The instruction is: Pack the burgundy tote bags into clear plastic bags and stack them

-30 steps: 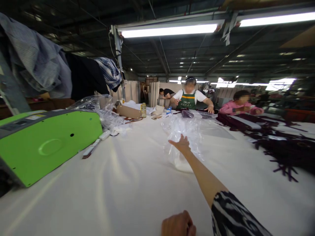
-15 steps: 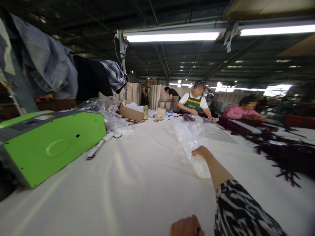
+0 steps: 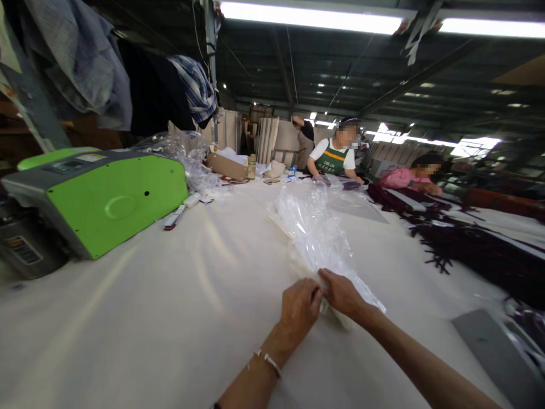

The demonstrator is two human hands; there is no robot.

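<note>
A crumpled clear plastic bag (image 3: 309,227) lies stretched out on the white-covered table in front of me. My right hand (image 3: 344,292) is closed at the bag's near end, thumb and fingers pinching the film. Just beside it, my left hand (image 3: 300,307), with a bracelet at the wrist, is curled shut against the same end. The two hands nearly touch. Their fingertips partly hide the film between them, and the bag's lower corner shows beneath my right hand.
A green-sided machine (image 3: 123,199) stands on the left, with loose plastic film (image 3: 191,162) behind it. Dark fringed pieces (image 3: 477,244) cover the right side near a grey flat panel (image 3: 498,352). Co-workers, one in a green apron (image 3: 334,159), stand across the table (image 3: 204,318).
My left hand has risen from the bottom edge to the bag, beside my right hand. The bag's near end has come closer to me. My view has tilted down.
</note>
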